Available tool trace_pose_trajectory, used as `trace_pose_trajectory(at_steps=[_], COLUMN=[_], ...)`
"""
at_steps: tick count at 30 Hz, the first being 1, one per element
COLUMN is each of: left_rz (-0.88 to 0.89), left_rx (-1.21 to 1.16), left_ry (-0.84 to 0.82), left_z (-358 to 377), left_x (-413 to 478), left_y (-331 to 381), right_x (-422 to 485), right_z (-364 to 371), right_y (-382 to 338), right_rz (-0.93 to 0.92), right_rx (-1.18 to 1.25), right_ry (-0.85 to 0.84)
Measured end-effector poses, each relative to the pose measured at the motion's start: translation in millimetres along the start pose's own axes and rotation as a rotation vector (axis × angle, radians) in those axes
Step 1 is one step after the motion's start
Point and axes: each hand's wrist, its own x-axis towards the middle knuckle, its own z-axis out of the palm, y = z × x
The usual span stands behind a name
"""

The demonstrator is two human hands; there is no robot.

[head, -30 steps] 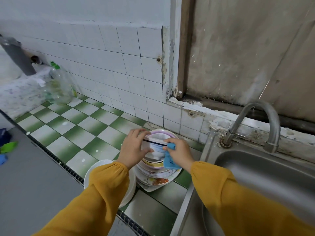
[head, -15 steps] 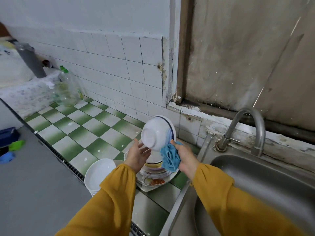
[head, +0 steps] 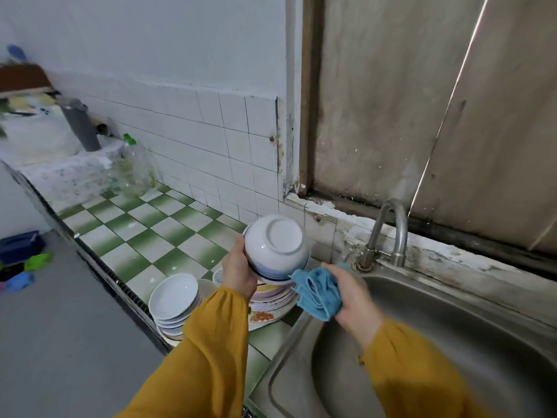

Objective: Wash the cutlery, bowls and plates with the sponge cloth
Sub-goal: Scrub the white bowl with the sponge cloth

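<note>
Right hand [head: 352, 297], at the sink [head: 452, 357] edge, held the bunched cloth [head: 319, 294] in curled fingers. Left hand [head: 241, 273] gripped an upturned bowl [head: 275, 245] by its rim, just above stacked plates [head: 271, 298]; saucers [head: 174, 295] stood alongside. Tap [head: 388, 233] showed no water. Washing appeared barely begun, with both stacks left to do.

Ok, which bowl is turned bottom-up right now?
The blue-banded bowl gripped in the left hand, its base facing the camera. The white bowls stacked on the counter sit open side up.
</note>
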Motion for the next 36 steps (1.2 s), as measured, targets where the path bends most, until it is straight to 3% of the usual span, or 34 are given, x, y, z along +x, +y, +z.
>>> trace_pose_trajectory(at_steps=[2, 4, 6, 9, 11, 14, 18, 21, 24, 31, 36], left_rz=[0.058, 0.103, 0.146, 0.191, 0.228, 0.223, 0.22, 0.213, 0.179, 0.174, 0.178], left_rx=[0.092, 0.19, 0.275, 0.302, 0.285, 0.252, 0.306, 0.272, 0.217, 0.299, 0.225], left_ry=[-0.005, -0.053, -0.133, -0.213, -0.178, -0.132, -0.126, -0.095, -0.071, -0.139, -0.154], left_z=[2, 7, 15, 27, 31, 28, 35, 45, 47, 58, 61], left_x=[-25, -55, -85, -112, -121, -128, -142, -151, -155, -160, -159], left_y=[2, 2, -1, -11, -13, -13, -22, -28, -29, -38, -35], right_x=[-21, -38, -44, -45, -51, -50, -58, -68, -74, -80, -81], right_z=[-9, -12, -13, -18, -26, -49, -57, -58, -75, -89, -103], right_y=[-5, -9, -9, 1, 6, 4, -15, -12, -13, -16, -24], right_rz=[-0.351, -0.742, -1.061, -1.386, -1.536, -1.556, -1.294, -1.491, -1.536, -1.574, -1.656], right_rx=[0.119, 0.064, -0.238, -0.771, -0.882, -0.908, -0.69, -0.803, -0.875, -0.858, -0.897], right_ry=[0.113, 0.123, 0.099, -0.024, -0.109, -0.147, 0.06, -0.022, -0.13, 0.043, -0.028])
